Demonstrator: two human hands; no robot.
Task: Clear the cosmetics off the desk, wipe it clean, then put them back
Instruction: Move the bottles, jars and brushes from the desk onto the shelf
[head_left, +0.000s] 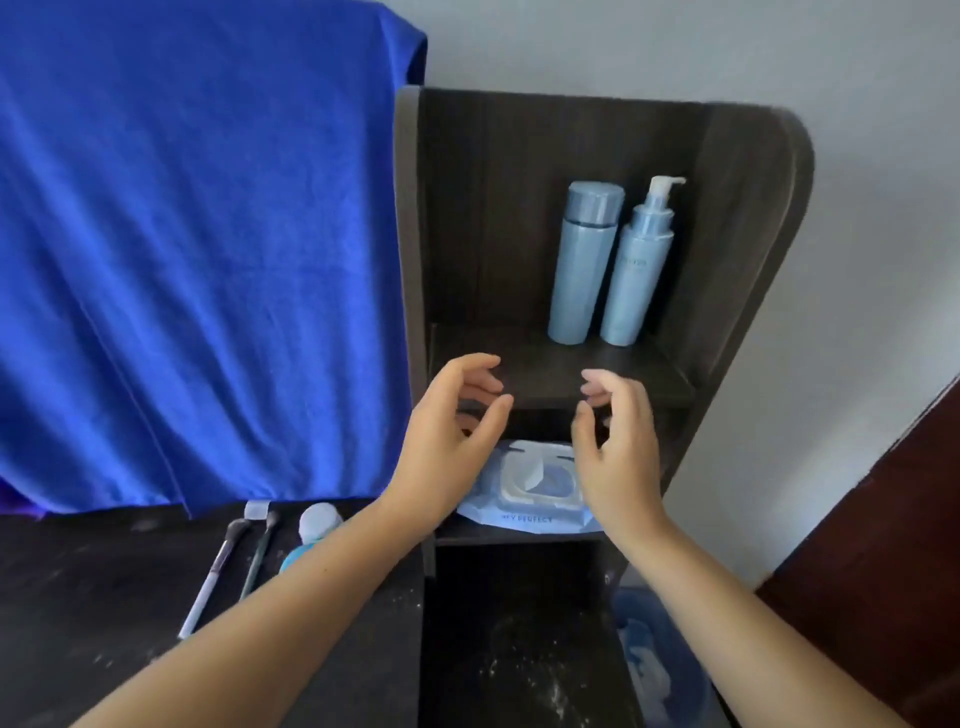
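Two tall light-blue bottles stand upright on the upper shelf (524, 364) of a dark wooden unit: a capped bottle (582, 265) and, right of it, a pump bottle (636, 270). A blue pack of wet wipes (535, 512) with its white lid open lies on the shelf below. My left hand (452, 436) and my right hand (618, 441) hover just above the pack, fingers curled and apart, holding nothing. On the dark desk (78, 597) to the left lie two makeup brushes (213, 577) (258, 551) and a small blue bottle with a white cap (311, 530), partly hidden by my left forearm.
A large blue cloth (197, 249) hangs over the back of the desk on the left. White dust speckles the lower shelf (524, 670) and the desk. A blue bin (660, 660) stands low at the right beside a dark red-brown door (893, 545).
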